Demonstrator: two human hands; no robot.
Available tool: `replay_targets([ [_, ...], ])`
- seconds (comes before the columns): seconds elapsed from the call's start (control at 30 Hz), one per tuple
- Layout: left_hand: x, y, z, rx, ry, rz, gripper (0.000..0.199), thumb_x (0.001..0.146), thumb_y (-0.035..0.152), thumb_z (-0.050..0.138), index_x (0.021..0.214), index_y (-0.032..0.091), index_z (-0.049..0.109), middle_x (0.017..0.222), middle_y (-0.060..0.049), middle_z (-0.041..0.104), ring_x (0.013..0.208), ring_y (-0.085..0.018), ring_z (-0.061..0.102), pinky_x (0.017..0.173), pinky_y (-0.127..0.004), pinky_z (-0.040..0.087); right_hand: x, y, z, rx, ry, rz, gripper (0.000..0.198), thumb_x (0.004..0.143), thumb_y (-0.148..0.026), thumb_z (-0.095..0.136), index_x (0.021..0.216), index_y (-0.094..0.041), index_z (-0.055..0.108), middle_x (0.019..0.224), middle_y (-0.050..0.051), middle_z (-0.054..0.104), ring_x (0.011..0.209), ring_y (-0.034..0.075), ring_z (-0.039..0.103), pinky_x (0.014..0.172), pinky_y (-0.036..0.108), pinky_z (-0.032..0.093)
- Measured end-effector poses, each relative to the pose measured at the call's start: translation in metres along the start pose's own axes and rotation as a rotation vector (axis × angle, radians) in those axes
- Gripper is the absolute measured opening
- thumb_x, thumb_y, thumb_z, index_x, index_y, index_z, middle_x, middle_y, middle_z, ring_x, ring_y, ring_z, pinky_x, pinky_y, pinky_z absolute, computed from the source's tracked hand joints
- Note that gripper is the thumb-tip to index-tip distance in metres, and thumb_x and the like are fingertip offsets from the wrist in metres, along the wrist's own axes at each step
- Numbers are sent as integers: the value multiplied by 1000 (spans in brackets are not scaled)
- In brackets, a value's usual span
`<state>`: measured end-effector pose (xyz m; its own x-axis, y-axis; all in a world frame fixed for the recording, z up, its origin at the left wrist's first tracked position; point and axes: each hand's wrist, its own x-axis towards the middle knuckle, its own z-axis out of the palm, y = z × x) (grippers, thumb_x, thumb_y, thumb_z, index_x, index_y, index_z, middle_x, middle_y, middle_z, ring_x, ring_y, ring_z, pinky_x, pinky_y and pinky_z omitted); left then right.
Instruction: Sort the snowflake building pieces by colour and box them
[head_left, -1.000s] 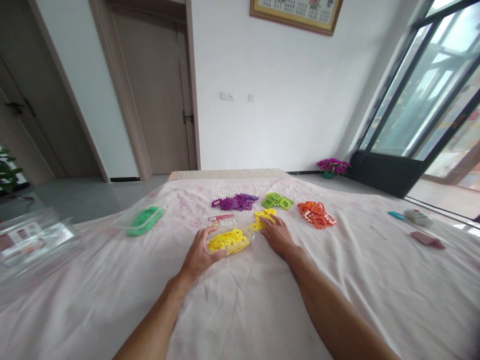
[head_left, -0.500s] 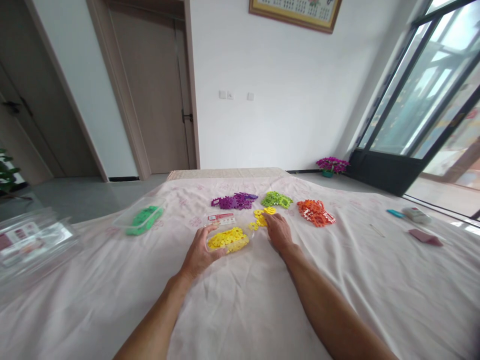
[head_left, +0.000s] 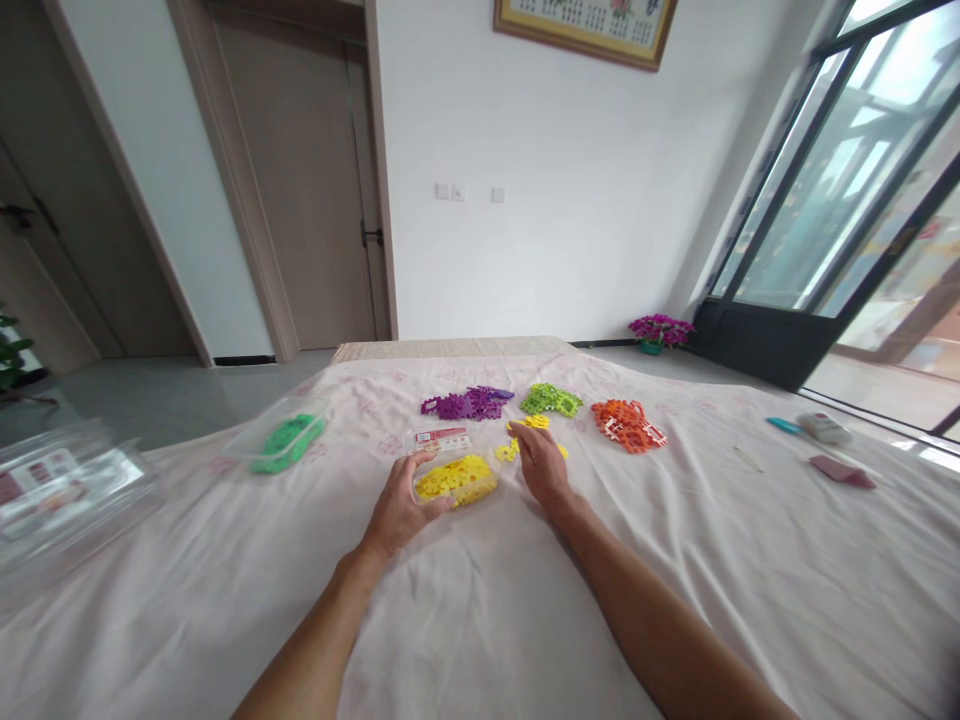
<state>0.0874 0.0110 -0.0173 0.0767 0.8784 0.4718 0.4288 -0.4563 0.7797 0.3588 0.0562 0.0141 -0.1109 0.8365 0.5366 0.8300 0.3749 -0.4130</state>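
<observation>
My left hand (head_left: 401, 503) is closed round the left end of a clear plastic box (head_left: 474, 497). Yellow snowflake-like plastic pieces (head_left: 454, 476) fill the box. Just right of it, my right hand (head_left: 545, 466) reaches low over a few loose yellow pieces (head_left: 536, 422) on the cloth, its fingers stretched forward and left. The undersides of those fingers are hidden, so any piece under them cannot be made out. Behind the box lies a label card (head_left: 442, 438) with red and white print, seen through clear plastic.
Piles of purple pieces (head_left: 469, 403), lime-green pieces (head_left: 551, 399) and orange pieces (head_left: 628, 427) lie beyond my hands. At left are a box of green pieces (head_left: 289, 442) and stacked clear containers (head_left: 67, 490). A pink cloth (head_left: 841, 471) and a whitish packet (head_left: 825, 429) lie at right.
My right hand has moved slightly left, nearer the box, and yellow pieces now show to its right. My left hand stays on the box. The view has shifted slightly.
</observation>
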Motion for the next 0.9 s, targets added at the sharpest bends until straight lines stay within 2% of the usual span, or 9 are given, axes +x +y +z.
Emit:
replay_targets([
  [0.13, 0, 0, 0, 2, -1, -21, 63, 70, 41, 79, 124, 23, 55, 128, -10, 55, 127, -28, 49, 110, -46, 37, -1, 17, 0, -252, -146, 91, 42, 97, -24, 41, 135, -24, 58, 127, 7, 66, 125, 24, 49, 104, 39, 38],
  [0.27, 0, 1, 1, -1, -2, -31, 62, 70, 42, 79, 124, 23, 55, 128, -10, 55, 126, -28, 50, 110, -45, 37, -3, 16, 6, -320, -232, -17, 44, 98, -28, 41, 141, -23, 53, 135, 6, 63, 138, 25, 37, 113, 42, 26],
  [0.33, 0, 0, 1, -5, 2, -36, 63, 69, 42, 79, 124, 23, 55, 128, -10, 55, 126, -28, 50, 110, -46, 37, -4, 14, 8, -336, -247, -39, 44, 97, -28, 43, 140, -21, 53, 133, 7, 64, 139, 26, 35, 116, 44, 21],
  [0.4, 0, 0, 1, -8, 6, -38, 63, 69, 42, 80, 124, 23, 55, 128, -10, 55, 126, -29, 50, 110, -46, 37, -5, 12, 8, -334, -244, -41, 44, 96, -27, 46, 138, -19, 55, 130, 9, 65, 136, 26, 39, 116, 42, 22],
  [0.53, 0, 0, 0, -13, -4, -31, 63, 69, 43, 80, 124, 24, 55, 129, -10, 54, 128, -29, 49, 111, -46, 36, -7, 7, 4, -250, -202, -90, 42, 94, -26, 48, 135, -21, 57, 126, 8, 66, 121, 21, 52, 108, 35, 32],
  [0.67, 0, -1, 0, -10, -15, -22, 64, 71, 43, 79, 126, 24, 54, 131, -10, 53, 129, -28, 48, 112, -46, 36, -6, 3, 1, -303, -168, -27, 44, 94, -33, 50, 135, -21, 56, 121, 10, 67, 119, 25, 51, 102, 38, 34],
  [0.77, 0, -3, 1, -13, -5, -25, 65, 69, 43, 80, 126, 23, 54, 130, -10, 54, 129, -29, 48, 111, -47, 36, -4, 0, 3, -370, -218, 29, 45, 91, -38, 54, 133, -21, 57, 116, 11, 69, 118, 28, 50, 98, 41, 33],
  [0.9, 0, -2, 1, 2, -12, -20, 65, 71, 44, 79, 126, 23, 53, 130, -10, 54, 129, -28, 48, 110, -46, 37, -3, -4, 7, -378, -263, 36, 42, 89, -32, 54, 130, -23, 59, 118, 10, 68, 115, 28, 50, 97, 40, 32],
])
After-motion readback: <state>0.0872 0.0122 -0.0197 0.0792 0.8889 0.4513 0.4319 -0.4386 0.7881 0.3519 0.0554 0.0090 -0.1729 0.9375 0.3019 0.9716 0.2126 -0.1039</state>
